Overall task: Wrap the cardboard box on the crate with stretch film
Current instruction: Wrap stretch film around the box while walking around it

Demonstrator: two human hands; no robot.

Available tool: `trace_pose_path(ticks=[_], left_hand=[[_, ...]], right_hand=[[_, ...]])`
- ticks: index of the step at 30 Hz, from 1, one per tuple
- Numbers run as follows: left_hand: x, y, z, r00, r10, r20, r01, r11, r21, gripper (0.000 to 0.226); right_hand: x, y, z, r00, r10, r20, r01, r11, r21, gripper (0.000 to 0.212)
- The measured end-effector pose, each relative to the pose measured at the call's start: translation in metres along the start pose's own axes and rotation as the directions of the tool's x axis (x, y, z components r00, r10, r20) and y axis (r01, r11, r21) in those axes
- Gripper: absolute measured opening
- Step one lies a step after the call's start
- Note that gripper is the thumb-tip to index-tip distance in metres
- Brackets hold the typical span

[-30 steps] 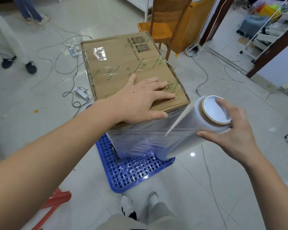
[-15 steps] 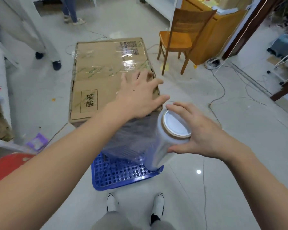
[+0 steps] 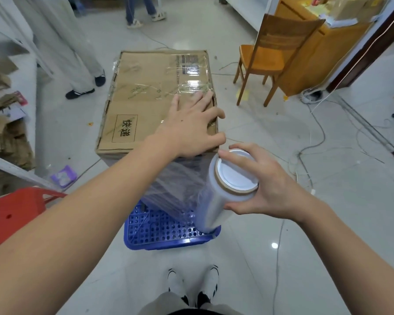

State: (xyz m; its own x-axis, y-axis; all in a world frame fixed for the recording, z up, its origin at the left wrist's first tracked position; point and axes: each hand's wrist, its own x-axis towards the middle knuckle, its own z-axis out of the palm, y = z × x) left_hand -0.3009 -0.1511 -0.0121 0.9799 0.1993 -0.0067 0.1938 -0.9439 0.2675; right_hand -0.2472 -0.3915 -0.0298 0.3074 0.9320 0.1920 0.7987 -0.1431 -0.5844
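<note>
One box (image 3: 146,105) on one blue crate (image 3: 168,233); left hand (image 3: 191,130) flat on top, right hand (image 3: 266,185) beside it gripping one film roll (image 3: 218,196).

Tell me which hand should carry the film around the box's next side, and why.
Right. The right hand already grips the film roll at the cardboard box's near right corner, with film stretched across the near side. The left hand lies flat on the box top, likely steadying it.

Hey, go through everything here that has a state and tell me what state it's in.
Box: closed, taped, on the crate.
Film: stretched across the box's near side.
Roll: tilted, partly unwound.
Left hand: flat on the box.
Right hand: grips the roll's top.
Crate: under the box.
</note>
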Motion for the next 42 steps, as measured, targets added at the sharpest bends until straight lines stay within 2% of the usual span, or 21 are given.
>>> trace_pose_path(ticks=[3, 7, 11, 18, 23, 26, 29, 34, 37, 42], left_hand=[[0.001, -0.004, -0.001, 1.000, -0.005, 0.007, 0.005, 1.000, -0.019, 0.053], [0.001, -0.002, 0.001, 1.000, 0.002, 0.010, -0.002, 1.000, -0.013, 0.051], [0.001, -0.002, 0.000, 1.000, 0.004, 0.008, -0.004, 1.000, -0.015, 0.050], [0.000, -0.002, 0.001, 1.000, 0.011, 0.002, -0.011, 1.000, -0.010, 0.050], [0.001, -0.002, 0.002, 1.000, 0.005, 0.002, -0.005, 1.000, -0.007, 0.049], [0.001, -0.002, 0.002, 1.000, 0.004, 0.001, -0.004, 1.000, 0.006, 0.050], [0.001, -0.001, 0.001, 1.000, 0.004, 0.006, -0.004, 1.000, 0.003, 0.051], [0.002, -0.001, 0.001, 1.000, 0.008, 0.001, -0.008, 1.000, -0.004, 0.051], [0.002, -0.002, 0.002, 1.000, 0.008, -0.002, -0.008, 1.000, -0.008, 0.046], [0.003, 0.000, -0.001, 0.999, -0.040, -0.004, 0.040, 0.998, -0.048, 0.043]], right_hand=[[-0.016, -0.001, 0.003, 0.989, 0.102, -0.111, -0.101, 0.995, 0.013, 0.101], [-0.035, -0.004, 0.004, 0.937, 0.240, -0.252, -0.231, 0.971, 0.067, 0.096], [-0.032, -0.011, 0.004, 0.894, 0.260, -0.366, -0.251, 0.965, 0.072, 0.088], [-0.018, -0.004, 0.004, 0.878, 0.281, -0.387, -0.312, 0.950, -0.017, 0.087], [-0.003, 0.006, 0.003, 0.871, 0.321, -0.372, -0.342, 0.940, 0.010, 0.088], [0.002, 0.007, -0.001, 0.885, 0.352, -0.305, -0.376, 0.926, -0.021, 0.092], [0.005, 0.006, -0.013, 0.913, 0.377, -0.159, -0.394, 0.914, -0.094, 0.101], [0.016, 0.014, -0.042, 0.944, 0.294, 0.150, -0.270, 0.949, -0.164, 0.111], [0.027, 0.018, -0.049, 0.945, 0.242, 0.222, -0.204, 0.962, -0.179, 0.114], [0.037, 0.022, -0.044, 0.959, 0.125, 0.253, -0.106, 0.991, -0.087, 0.112]])
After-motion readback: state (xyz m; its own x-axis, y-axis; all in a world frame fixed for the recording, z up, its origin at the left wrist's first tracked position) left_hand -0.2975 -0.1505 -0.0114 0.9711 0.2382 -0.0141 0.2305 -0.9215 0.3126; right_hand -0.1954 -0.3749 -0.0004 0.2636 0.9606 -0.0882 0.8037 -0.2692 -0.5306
